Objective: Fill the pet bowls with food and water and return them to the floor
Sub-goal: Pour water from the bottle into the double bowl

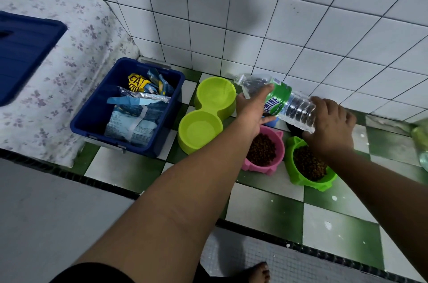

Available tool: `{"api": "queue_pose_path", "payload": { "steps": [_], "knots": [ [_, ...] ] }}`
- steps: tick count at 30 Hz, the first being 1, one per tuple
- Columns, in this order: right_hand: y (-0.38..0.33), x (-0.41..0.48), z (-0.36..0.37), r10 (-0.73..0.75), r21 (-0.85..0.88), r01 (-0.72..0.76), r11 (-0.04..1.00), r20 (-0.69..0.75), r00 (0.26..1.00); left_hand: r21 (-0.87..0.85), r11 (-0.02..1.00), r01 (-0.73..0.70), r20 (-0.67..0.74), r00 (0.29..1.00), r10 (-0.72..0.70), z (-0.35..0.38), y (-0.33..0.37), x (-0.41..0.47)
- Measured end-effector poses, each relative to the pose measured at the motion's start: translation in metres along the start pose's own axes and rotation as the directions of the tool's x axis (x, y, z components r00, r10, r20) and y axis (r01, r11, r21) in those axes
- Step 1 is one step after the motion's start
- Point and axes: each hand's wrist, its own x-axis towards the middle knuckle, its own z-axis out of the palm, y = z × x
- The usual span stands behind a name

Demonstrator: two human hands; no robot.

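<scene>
A person tips a clear plastic bottle with a green label over a lime double bowl on the green-and-white tiled floor. The left hand grasps it near the neck and the right hand clasps its base. The bottle's mouth sits above the rim of the far compartment, beside the tiled wall. Just to the right, a pink bowl and a green bowl each hold brown dry food. On the left, an open blue bin contains opened food bags
</scene>
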Motion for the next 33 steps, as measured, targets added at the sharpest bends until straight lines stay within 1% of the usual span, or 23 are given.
{"api": "queue_pose_path", "payload": {
  "steps": [6,11,16,21,26,29,33],
  "knots": [
    [-0.004,0.000,-0.006,0.026,0.002,-0.026,1.000,-0.025,0.999,0.021,0.996,-0.087,0.014,0.996,0.087,0.003,0.008,-0.016],
    [-0.005,-0.011,-0.009,-0.008,0.016,0.008,1.000,-0.039,0.999,0.026,0.988,-0.150,0.012,0.989,0.149,-0.003,0.004,-0.037],
    [-0.006,-0.030,-0.012,-0.032,0.008,0.032,0.999,0.018,0.999,0.003,0.990,-0.143,-0.018,0.989,0.144,-0.014,-0.014,-0.054],
    [-0.005,-0.051,-0.010,-0.065,0.018,0.064,0.998,0.031,0.997,-0.073,0.987,-0.142,-0.053,0.989,0.138,-0.026,-0.039,-0.064],
    [-0.005,-0.066,-0.005,-0.097,-0.017,0.098,0.995,0.040,0.994,-0.136,0.982,-0.127,-0.090,0.989,0.116,-0.037,-0.055,-0.064],
    [-0.006,-0.068,-0.005,-0.130,-0.037,0.132,0.991,0.065,0.989,-0.176,0.978,-0.107,-0.099,0.991,0.091,-0.043,-0.061,-0.064],
    [-0.006,-0.070,-0.003,-0.167,-0.046,0.169,0.985,0.050,0.985,-0.202,0.976,-0.083,-0.077,0.995,0.069,-0.051,-0.066,-0.063]
  ]
}}
